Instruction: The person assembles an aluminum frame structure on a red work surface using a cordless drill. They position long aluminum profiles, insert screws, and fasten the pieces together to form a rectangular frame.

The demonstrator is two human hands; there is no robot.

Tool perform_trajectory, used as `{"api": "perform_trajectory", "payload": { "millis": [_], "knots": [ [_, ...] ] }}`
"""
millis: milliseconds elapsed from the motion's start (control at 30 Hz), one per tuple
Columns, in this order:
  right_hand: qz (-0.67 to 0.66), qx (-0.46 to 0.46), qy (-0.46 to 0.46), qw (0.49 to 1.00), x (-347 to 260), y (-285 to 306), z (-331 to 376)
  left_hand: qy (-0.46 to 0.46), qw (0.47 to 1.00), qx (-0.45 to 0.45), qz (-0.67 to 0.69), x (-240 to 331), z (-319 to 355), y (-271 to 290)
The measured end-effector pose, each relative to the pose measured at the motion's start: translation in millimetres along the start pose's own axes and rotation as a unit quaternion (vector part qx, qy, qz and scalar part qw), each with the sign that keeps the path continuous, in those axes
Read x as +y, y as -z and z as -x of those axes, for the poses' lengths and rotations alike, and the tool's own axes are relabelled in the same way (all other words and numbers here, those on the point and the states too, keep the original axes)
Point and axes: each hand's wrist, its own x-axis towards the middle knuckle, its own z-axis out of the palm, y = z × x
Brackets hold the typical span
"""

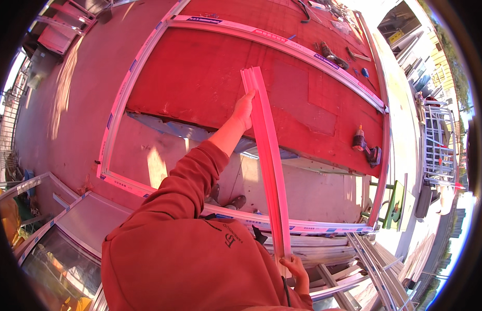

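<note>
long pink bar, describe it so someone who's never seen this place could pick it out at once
Start at the big red tabletop, where a rectangular frame partly lies. Across the tabletop's near edge in view runs the long pink bar, left hand near the top end, right hand near the bottom. Unlike the frame's sides, it is hand-held and shows no blue labels.

From the wearer's head, the fisheye view looks steeply down, close over the red sweatshirt (168, 264) and out across the red tabletop (199, 67) beyond. Edges bend toward its dark rim, where distance is hard to judge.
</note>
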Motion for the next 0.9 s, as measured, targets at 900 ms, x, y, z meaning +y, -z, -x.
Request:
{"api": "perform_trajectory", "payload": {
  "millis": [900],
  "knots": [
    [0.073,0.194,0.163,0.965,-82,-45,-53,-0.064,0.987,0.102,-0.104,-16,43,32]
  ]
}}
